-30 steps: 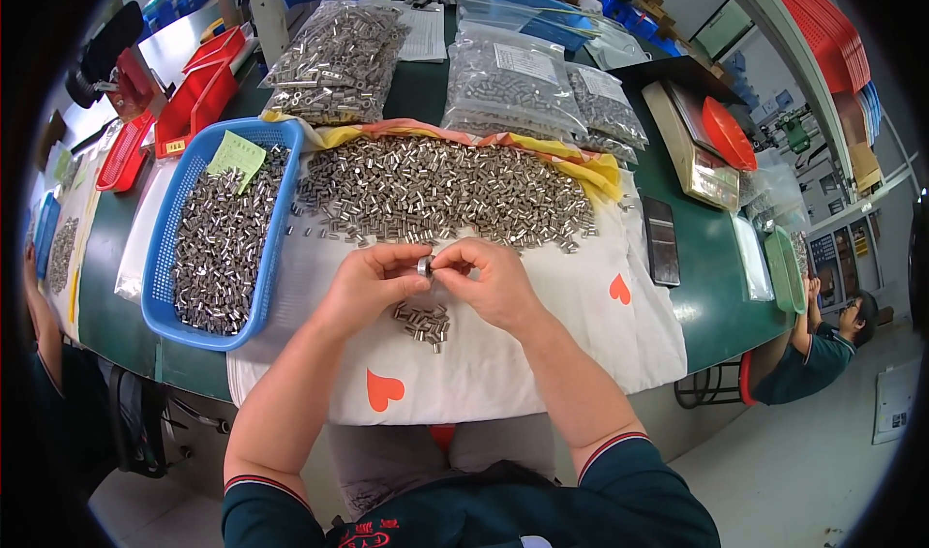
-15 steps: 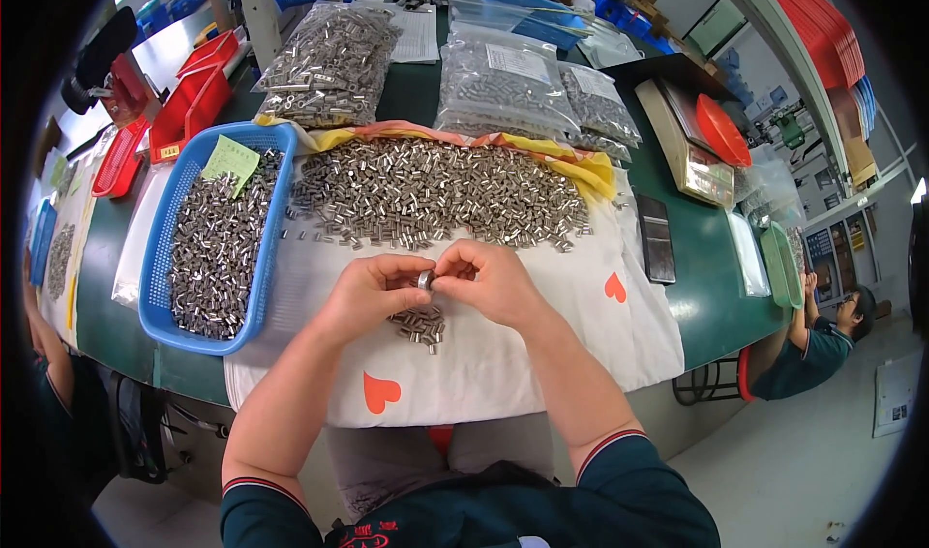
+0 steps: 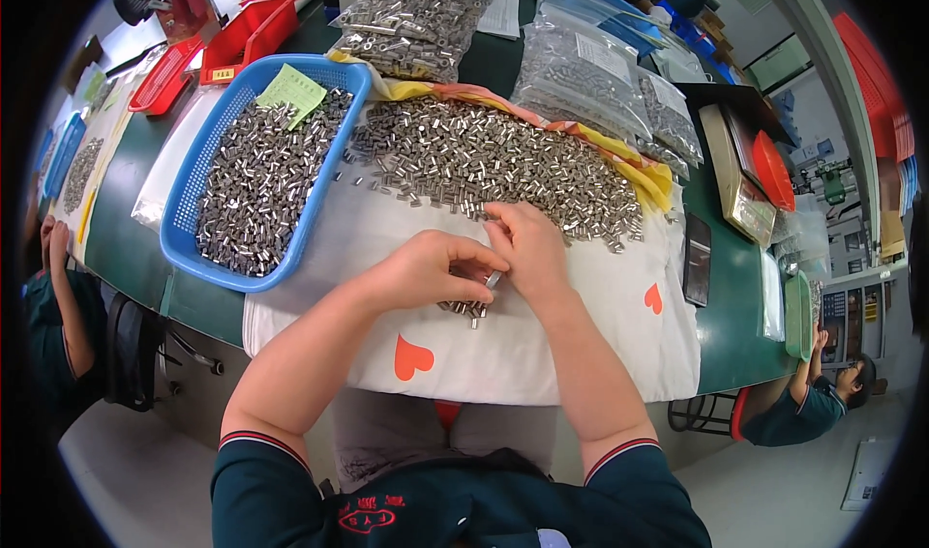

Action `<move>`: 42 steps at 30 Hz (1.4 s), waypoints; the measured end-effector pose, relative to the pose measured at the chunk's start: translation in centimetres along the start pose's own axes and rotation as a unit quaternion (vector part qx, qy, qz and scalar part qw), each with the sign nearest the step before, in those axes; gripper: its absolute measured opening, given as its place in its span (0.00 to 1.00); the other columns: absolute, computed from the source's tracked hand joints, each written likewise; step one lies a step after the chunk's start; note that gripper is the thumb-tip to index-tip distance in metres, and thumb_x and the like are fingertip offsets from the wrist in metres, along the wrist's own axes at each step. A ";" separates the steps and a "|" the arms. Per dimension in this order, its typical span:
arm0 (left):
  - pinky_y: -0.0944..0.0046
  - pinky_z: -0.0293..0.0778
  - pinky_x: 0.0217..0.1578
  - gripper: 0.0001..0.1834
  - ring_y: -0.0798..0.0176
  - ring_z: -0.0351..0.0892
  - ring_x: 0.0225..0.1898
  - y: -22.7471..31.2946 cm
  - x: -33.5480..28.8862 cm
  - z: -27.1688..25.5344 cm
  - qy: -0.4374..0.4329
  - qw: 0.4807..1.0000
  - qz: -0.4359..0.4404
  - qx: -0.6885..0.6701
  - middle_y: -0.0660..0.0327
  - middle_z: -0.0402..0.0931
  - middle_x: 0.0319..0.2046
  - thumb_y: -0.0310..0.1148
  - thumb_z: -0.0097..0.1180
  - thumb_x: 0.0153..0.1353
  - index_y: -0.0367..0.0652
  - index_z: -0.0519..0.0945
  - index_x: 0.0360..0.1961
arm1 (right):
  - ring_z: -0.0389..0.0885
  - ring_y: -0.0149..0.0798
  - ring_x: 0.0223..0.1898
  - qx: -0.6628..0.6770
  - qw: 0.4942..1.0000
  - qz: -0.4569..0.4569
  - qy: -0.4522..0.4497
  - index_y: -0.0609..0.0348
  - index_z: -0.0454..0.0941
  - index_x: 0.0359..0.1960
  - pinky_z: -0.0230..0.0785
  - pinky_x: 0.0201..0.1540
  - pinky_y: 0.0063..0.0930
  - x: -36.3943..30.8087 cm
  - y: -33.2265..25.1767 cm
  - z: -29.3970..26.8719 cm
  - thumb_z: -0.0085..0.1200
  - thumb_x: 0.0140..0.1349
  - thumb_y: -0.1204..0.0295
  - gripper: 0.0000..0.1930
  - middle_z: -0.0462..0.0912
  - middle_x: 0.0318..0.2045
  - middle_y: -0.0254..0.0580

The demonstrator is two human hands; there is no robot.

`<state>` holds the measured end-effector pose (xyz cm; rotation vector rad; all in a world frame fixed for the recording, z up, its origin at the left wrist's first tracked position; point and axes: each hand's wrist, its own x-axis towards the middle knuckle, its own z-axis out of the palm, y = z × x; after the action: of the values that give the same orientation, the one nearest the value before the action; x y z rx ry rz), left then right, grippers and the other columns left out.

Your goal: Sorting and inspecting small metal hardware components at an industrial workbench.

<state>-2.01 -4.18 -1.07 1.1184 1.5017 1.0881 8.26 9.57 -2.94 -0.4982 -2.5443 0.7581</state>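
My left hand (image 3: 440, 269) is closed on a shiny metal ring (image 3: 494, 279), held between thumb and fingers. Much of that ring is covered by the fingers. My right hand (image 3: 534, 248) lies close beside it, its index finger stretched to the near edge of a wide pile of small metal sleeves (image 3: 503, 161). Its thumb is apart from that fingertip, and I see nothing held there. A smaller heap of sleeves (image 3: 472, 310) rests on the white cloth (image 3: 523, 355) under my left hand, partly hidden by it.
A blue perforated basket (image 3: 174, 229) full of metal sleeves stands to the left. Bulging plastic bags of parts (image 3: 411, 21) line the back. On the right lie a dark flat case (image 3: 697, 258) and a red dish (image 3: 772, 171). Co-workers sit at both sides.
My hands, together on the ring before, have come apart. The right one has reached forward to the pile; the left keeps the ring. The view has turned, shifting the table.
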 end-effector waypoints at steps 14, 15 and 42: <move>0.73 0.70 0.33 0.19 0.76 0.71 0.30 -0.7 0.3 0.2 0.011 0.999 0.029 -0.034 0.66 0.76 0.28 0.29 0.64 0.45 0.44 0.78 0.41 | 0.74 0.44 0.31 -0.061 0.998 -0.002 0.004 0.59 0.76 0.29 0.67 0.35 0.33 -0.5 0.1 -0.1 0.52 0.48 0.75 0.06 0.75 0.28 0.42; 0.73 0.70 0.33 0.19 0.76 0.71 0.30 -0.7 0.4 0.2 0.012 0.999 0.028 -0.033 0.66 0.76 0.28 0.29 0.64 0.45 0.44 0.78 0.41 | 0.74 0.44 0.32 -0.067 0.998 0.006 0.011 0.57 0.76 0.28 0.67 0.36 0.33 -0.6 0.2 -0.2 0.52 0.48 0.74 0.05 0.75 0.28 0.41; 0.76 0.70 0.32 0.19 0.76 0.73 0.32 -1.7 1.1 0.1 0.097 0.975 0.035 -0.195 0.66 0.75 0.29 0.23 0.59 0.49 0.35 0.74 0.45 | 0.73 0.28 0.28 0.200 0.976 0.027 -0.075 0.62 0.74 0.27 0.65 0.32 0.19 -1.1 -1.6 -3.8 0.55 0.46 0.80 0.05 0.75 0.24 0.34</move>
<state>-2.33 -3.42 -2.92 0.8138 1.3235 1.5011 10.76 9.42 0.55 -0.3851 -2.4235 1.3363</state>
